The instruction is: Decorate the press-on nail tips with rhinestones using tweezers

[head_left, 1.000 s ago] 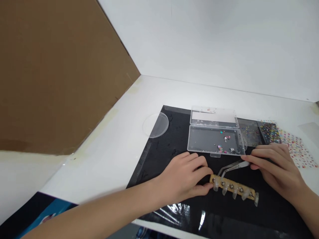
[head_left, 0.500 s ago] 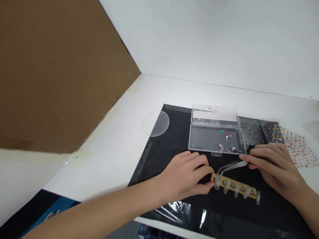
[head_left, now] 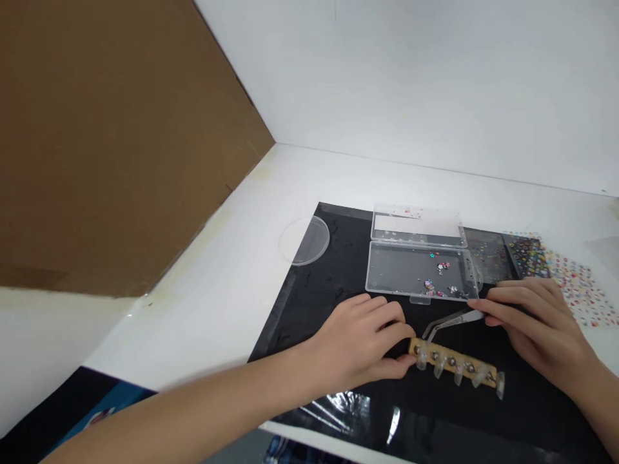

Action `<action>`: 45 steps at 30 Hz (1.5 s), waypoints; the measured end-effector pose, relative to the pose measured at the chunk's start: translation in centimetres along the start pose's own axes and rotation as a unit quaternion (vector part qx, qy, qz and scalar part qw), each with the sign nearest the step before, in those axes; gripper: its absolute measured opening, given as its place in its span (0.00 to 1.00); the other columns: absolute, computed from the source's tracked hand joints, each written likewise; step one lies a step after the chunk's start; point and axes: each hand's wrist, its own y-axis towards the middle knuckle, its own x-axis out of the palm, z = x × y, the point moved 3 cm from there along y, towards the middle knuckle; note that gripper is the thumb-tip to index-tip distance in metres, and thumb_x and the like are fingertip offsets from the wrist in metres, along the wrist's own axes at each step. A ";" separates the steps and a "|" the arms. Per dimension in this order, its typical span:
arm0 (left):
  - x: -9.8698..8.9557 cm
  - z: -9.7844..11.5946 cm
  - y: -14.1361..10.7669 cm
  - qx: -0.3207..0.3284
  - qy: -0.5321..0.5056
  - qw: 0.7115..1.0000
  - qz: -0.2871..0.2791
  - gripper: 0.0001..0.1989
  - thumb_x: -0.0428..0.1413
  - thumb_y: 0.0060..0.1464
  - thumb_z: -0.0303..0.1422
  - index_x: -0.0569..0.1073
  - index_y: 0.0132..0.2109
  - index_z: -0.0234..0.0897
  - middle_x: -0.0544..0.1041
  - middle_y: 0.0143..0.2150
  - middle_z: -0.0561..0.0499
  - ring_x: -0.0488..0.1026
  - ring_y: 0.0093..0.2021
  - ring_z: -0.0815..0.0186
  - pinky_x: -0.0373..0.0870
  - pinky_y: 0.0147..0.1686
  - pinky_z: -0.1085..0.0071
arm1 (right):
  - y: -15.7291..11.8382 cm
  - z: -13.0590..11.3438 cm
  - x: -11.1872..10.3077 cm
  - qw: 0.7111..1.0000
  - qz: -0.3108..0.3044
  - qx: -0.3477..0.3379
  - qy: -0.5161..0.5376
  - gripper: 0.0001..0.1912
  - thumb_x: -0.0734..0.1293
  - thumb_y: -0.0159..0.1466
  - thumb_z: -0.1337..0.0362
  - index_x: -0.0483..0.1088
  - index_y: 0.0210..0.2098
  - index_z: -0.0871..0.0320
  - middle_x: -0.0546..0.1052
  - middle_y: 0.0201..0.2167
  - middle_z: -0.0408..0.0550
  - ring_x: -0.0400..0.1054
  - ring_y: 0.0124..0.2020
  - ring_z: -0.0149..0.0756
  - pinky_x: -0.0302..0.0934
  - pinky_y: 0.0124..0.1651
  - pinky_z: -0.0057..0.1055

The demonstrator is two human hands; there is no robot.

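The left hand (head_left: 358, 341) is closed on the end of a wooden strip (head_left: 454, 364), its clear false nails (head_left: 439, 368) pointing toward the person, its long axis running left to right, dipping slightly rightward. The right hand (head_left: 532, 325) pinches tweezers (head_left: 452, 324) over the strip's left end. Nail charms (head_left: 438, 266) lie in a clear plastic box (head_left: 387, 283); whether any nail is decorated is too small to tell.

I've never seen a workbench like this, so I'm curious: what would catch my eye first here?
Your eye would likely go to the two hands at the front of the black mat. The left hand holds the end of a wooden strip lined with clear false nail tips, while the right hand pinches metal tweezers just above it. Beyond them sits an open clear plastic case with small colourful nail charms inside.
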 end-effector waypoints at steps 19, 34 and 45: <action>0.0 -0.5 0.3 0.017 -0.007 0.997 0.079 0.03 0.54 0.67 0.33 0.73 0.43 0.43 0.76 0.34 0.58 0.73 0.29 0.69 0.64 0.29 0.68 | -1.1 1.6 -0.3 0.810 -0.018 0.444 0.384 0.35 0.64 0.68 0.30 0.74 0.31 0.57 0.69 0.24 0.43 0.55 0.19 0.27 0.53 0.24 0.30; -0.3 -0.2 0.2 0.041 -0.010 0.997 0.058 0.08 0.61 0.66 0.38 0.76 0.43 0.38 0.78 0.36 0.56 0.73 0.30 0.70 0.63 0.27 0.68 | 0.1 -0.7 -2.1 0.999 0.042 -0.023 -0.021 0.14 0.66 0.72 0.76 0.80 0.50 0.56 0.79 0.36 0.47 0.75 0.33 0.33 0.67 0.39 0.32; -0.4 -0.1 0.3 0.045 -0.013 0.997 0.054 0.08 0.59 0.68 0.37 0.77 0.43 0.37 0.78 0.35 0.55 0.73 0.30 0.70 0.64 0.27 0.68 | 0.2 -0.9 -1.3 0.999 0.029 -0.022 0.026 0.25 0.67 0.69 0.79 0.77 0.61 0.53 0.82 0.38 0.47 0.77 0.34 0.34 0.69 0.36 0.31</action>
